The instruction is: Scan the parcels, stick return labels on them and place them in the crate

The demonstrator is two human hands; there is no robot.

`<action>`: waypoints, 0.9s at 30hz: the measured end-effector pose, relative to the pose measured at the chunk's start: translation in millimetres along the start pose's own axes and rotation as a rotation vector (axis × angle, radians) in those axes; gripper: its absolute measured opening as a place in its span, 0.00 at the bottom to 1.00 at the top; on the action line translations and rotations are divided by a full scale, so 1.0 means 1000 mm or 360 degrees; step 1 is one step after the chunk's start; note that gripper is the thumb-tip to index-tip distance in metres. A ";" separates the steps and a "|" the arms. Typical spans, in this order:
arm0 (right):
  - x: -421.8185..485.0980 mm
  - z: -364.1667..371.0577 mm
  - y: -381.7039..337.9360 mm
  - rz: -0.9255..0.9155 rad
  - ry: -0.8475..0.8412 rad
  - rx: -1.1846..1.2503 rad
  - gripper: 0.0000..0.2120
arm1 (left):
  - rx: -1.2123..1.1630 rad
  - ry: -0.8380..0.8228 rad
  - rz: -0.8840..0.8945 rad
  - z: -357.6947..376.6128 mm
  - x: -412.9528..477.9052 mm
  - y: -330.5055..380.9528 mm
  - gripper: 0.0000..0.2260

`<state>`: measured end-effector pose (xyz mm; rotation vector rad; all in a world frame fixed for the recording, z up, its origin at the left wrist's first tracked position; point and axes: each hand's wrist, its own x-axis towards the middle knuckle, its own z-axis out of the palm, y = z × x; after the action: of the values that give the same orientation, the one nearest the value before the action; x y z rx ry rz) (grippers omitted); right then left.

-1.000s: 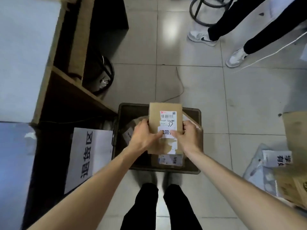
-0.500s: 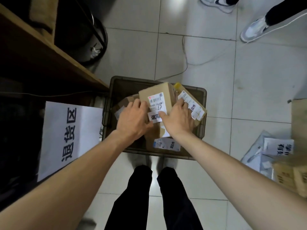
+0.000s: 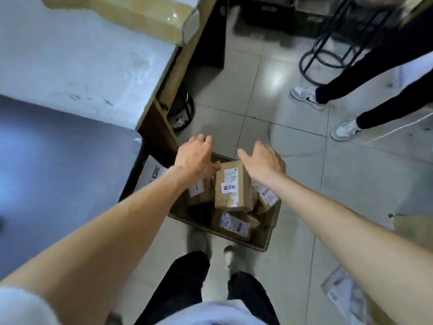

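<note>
A dark plastic crate (image 3: 262, 238) stands on the tiled floor in front of my feet, holding several cardboard parcels. On top lies a brown parcel (image 3: 230, 198) with a barcode label and a white return label. My left hand (image 3: 195, 158) hovers above the crate's far left corner, fingers loosely curled and holding nothing. My right hand (image 3: 262, 161) is above the parcel's far end, fingers relaxed, off the box. Other labelled parcels (image 3: 234, 225) lie below and beside it.
A work table (image 3: 77, 59) with a grey mat and a wrapped long package fills the left side. Another person's legs and white shoes (image 3: 304, 96) stand at the right by a black stool base (image 3: 321, 59). Loose mailers (image 3: 346, 294) lie on the floor at the lower right.
Both hands have let go of the brown parcel, which now rests in the crate, and lifted away from it. The camera has tilted up, bringing the table into view.
</note>
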<state>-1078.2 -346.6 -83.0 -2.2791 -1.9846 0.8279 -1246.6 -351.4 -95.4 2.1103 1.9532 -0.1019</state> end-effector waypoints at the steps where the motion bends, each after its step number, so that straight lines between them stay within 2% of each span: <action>1: -0.006 -0.018 -0.013 -0.0068 0.0013 -0.0007 0.24 | -0.0010 0.0050 -0.0032 -0.022 -0.008 0.002 0.24; 6: -0.044 -0.086 -0.075 -0.0493 0.0053 -0.0031 0.26 | -0.0043 0.0231 -0.0237 -0.116 -0.058 0.001 0.22; 13: -0.114 -0.122 -0.175 -0.1067 0.0019 -0.0273 0.25 | -0.0185 0.0459 -0.0778 -0.199 -0.171 -0.062 0.22; 16: -0.171 -0.109 -0.232 -0.1407 -0.0046 -0.0280 0.24 | -0.0251 0.0572 -0.1114 -0.211 -0.258 -0.103 0.23; 21: -0.302 -0.051 -0.323 -0.1945 -0.0115 -0.0467 0.23 | -0.0325 0.0797 -0.1693 -0.200 -0.429 -0.152 0.21; 27: -0.486 0.048 -0.377 -0.2439 -0.0370 -0.0531 0.23 | -0.0324 0.0876 -0.2257 -0.155 -0.629 -0.167 0.23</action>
<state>-1472.2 -736.2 188.3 -0.1487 -3.0766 0.5110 -1489.2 -913.9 172.8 0.2824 3.1569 0.4265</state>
